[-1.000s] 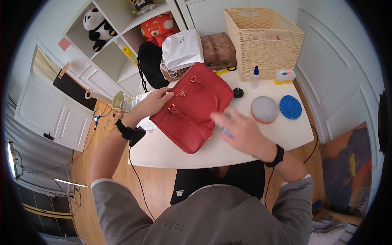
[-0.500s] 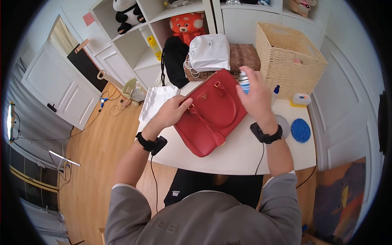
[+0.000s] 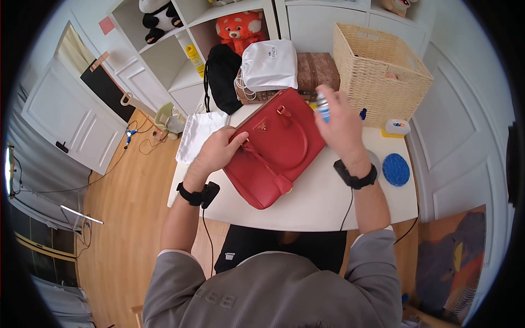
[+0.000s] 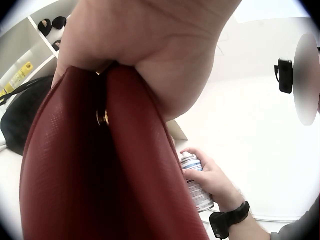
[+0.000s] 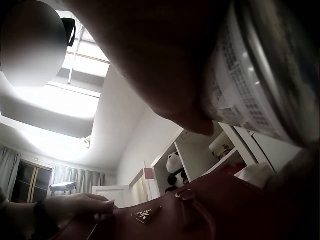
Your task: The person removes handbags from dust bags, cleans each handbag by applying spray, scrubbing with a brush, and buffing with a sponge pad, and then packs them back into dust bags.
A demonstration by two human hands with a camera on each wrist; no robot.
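Note:
A red handbag (image 3: 249, 177) with a gold triangular badge and looped handles lies tilted on the white table (image 3: 320, 205). My left hand (image 3: 220, 148) grips its upper left edge, thumb over the front side; in the left wrist view this hand is at the top rim, with a gold snap (image 4: 103, 118) inside the bag. My right hand (image 3: 343, 127) holds a spray can (image 3: 322, 107) above the bag's right side. In the left wrist view the can (image 4: 200, 192) stands upright, the fingers around it and one finger at the nozzle.
Behind the bag, a white dust bag (image 3: 269, 65) lies on a brown patterned case (image 3: 317, 74), beside a black pouch (image 3: 223, 79). A wicker basket (image 3: 377, 79) stands back right. Nearer are a blue round pad (image 3: 396, 169) and a small yellow-based box (image 3: 396, 128). White cloth (image 3: 199, 136) lies left.
My right hand has risen with the can from low beside the bag to above its upper right side. The left hand keeps its grip on the bag's edge. The head view has shifted.

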